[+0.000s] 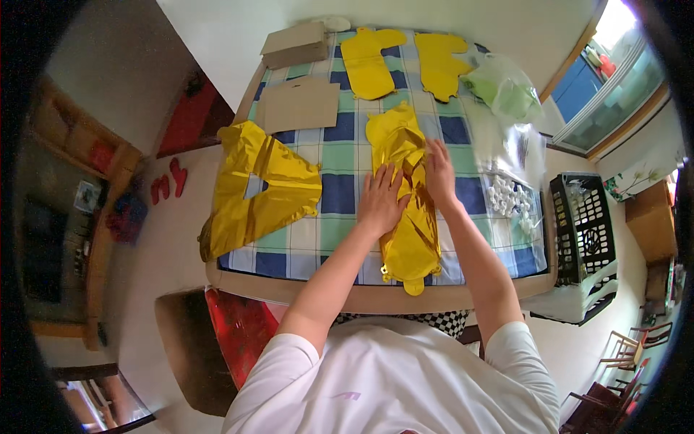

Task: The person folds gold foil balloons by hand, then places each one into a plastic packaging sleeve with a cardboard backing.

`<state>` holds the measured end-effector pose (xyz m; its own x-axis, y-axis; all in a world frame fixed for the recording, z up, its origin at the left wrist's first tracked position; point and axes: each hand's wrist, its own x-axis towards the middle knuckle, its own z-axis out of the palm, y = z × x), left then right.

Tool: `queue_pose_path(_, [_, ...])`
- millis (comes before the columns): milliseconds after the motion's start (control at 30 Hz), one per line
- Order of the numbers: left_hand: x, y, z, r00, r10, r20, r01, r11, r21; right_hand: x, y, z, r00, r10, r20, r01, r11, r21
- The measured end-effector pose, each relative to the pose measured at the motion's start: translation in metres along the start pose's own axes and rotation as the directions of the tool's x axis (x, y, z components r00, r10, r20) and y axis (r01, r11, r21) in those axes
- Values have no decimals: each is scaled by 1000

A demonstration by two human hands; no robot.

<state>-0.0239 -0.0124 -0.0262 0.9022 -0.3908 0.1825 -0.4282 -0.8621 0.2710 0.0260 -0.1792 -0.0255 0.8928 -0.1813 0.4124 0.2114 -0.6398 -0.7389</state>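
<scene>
In front of me on the table lies a deflated gold foil balloon (410,239), long and narrow, with creased, folded-over foil in its upper middle. My left hand (383,199) rests flat on its left side, fingers spread. At its right edge is my right hand (439,173), fingers stretched out and touching the foil. To the left a larger flat gold foil balloon (246,199) is spread out, with a small gap in its middle. Two more flat gold balloons, a left one (369,64) and a right one (439,64), lie at the far side.
A checked tablecloth (347,163) covers the table. Brown cardboard sheets (300,105) and a cardboard box (295,45) sit at the far left. On the right are a clear plastic bag (513,87), small white pieces (510,197) and a black crate (582,224). A red-topped stool (242,333) stands near left.
</scene>
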Motion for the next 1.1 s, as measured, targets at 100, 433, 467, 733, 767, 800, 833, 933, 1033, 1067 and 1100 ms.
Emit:
queue_pose_path(100, [-4, -3, 4, 1000, -3, -4, 3, 999, -32, -1, -15, -6, 972, -226, -57, 213, 962, -170])
queue_pose_path(433, [5, -17, 16, 980, -58, -189, -4, 950, -314, -16, -7, 10, 936, -234, 263, 320, 877, -359])
queue_pose_path(467, [12, -23, 14, 970, -24, -241, -38, 967, -251, -15, -8, 9, 934, -214, 286, 311, 882, -354])
queue_pose_path(733, [54, -49, 0, 987, 153, -51, -151, 987, 56, -20, -11, 10, 928, -214, 305, 326, 863, -386])
queue_pose_path(767, [56, -49, 1, 986, 158, -51, -155, 986, 57, -20, -11, 10, 927, -210, 312, 326, 863, -387])
queue_pose_path(800, [58, -49, 3, 994, 108, -5, -108, 994, 36, -19, -11, 10, 928, -208, 309, 323, 863, -388])
queue_pose_path(833, [59, -49, 4, 997, 57, 44, -58, 998, 17, -19, -11, 10, 930, -202, 306, 318, 861, -397])
queue_pose_path(933, [54, -46, 4, 998, 66, 0, -66, 998, 25, -24, -11, 8, 925, -223, 309, 340, 848, -406])
queue_pose_path(1033, [53, -46, 5, 999, 43, -18, -42, 998, 36, -23, -9, 10, 914, -244, 324, 368, 834, -410])
queue_pose_path(1067, [51, -47, 8, 999, 39, -9, -39, 999, 36, -23, -10, 10, 916, -226, 332, 357, 837, -416])
queue_pose_path(1100, [47, -49, 10, 998, 27, -54, -25, 999, 28, -22, -11, 11, 915, -219, 338, 353, 841, -410])
